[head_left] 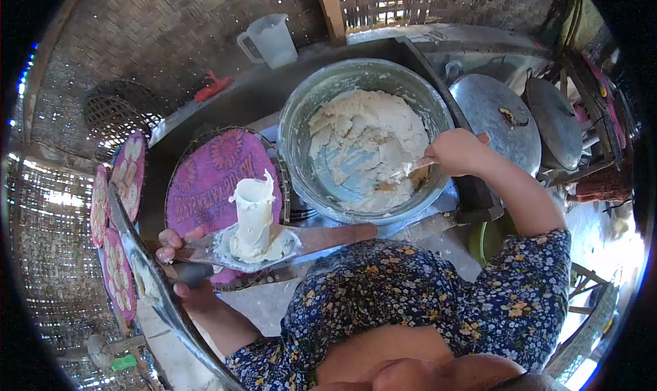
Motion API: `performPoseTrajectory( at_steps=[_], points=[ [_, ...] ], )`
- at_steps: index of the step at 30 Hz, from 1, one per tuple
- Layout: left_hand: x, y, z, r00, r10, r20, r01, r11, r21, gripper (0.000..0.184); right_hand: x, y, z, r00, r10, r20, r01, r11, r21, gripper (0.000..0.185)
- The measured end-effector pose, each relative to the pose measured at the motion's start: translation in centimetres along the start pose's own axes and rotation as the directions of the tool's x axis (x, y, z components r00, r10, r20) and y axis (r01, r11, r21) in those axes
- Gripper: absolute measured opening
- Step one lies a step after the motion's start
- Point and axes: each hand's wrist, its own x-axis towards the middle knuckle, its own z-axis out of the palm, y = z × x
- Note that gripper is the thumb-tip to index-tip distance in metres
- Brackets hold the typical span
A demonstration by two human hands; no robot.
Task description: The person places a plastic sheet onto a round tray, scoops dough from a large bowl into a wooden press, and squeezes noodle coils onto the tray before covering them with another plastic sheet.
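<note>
Floral top (383,281) up front; we've got dough (369,117) in the bowl (293,144), our right hand (457,151) closed around a tool (423,163) dipping into it. Our left hand (191,296) curls round the paddle's (335,235) end, with a dough-smeared tube (254,213) upright on it beside the bowl, purple tray (195,199) just behind.

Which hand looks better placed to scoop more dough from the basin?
Probably the right hand: it holds a wooden-handled utensil at the dough inside the metal basin. The left hand grips the wooden paddle, outside the basin.
</note>
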Motion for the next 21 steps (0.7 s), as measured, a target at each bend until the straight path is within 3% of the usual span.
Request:
performPoseTrajectory(
  at_steps=[7,11,16,19,20,21],
  points=[
    [0.8,0.9,1.9,0.992,-0.063,0.11,0.061,0.998,0.024,0.057,-0.9,-3.6,2.5,0.992,-0.023,0.122,0.036,0.994,-0.103,0.016],
    [0.2,-0.4,0.3,0.993,-0.043,0.114,0.029,0.992,0.121,0.057,-0.4,-3.7,2.9,0.982,-0.059,0.179,0.066,0.997,-0.032,0.02],
    [-0.2,-0.6,0.1,0.992,-0.049,0.12,0.026,0.982,0.187,0.054,0.1,-3.8,3.4,0.978,0.013,0.209,-0.014,1.0,0.005,0.025],
    [0.2,-0.1,1.0,0.984,-0.117,0.135,0.083,0.968,0.238,0.053,0.0,-3.2,3.5,0.98,-0.01,0.198,0.001,0.999,0.046,0.024],
    [0.1,-0.8,-1.1,0.966,-0.087,0.245,0.033,0.976,0.214,0.051,-0.1,-3.3,3.4,0.983,-0.02,0.183,0.007,0.998,0.069,0.024],
    [0.0,-0.7,-1.3,0.971,-0.074,0.227,0.018,0.97,0.243,0.051,-0.2,-3.2,3.4,0.982,-0.022,0.187,0.006,0.996,0.085,0.023]
  ],
)
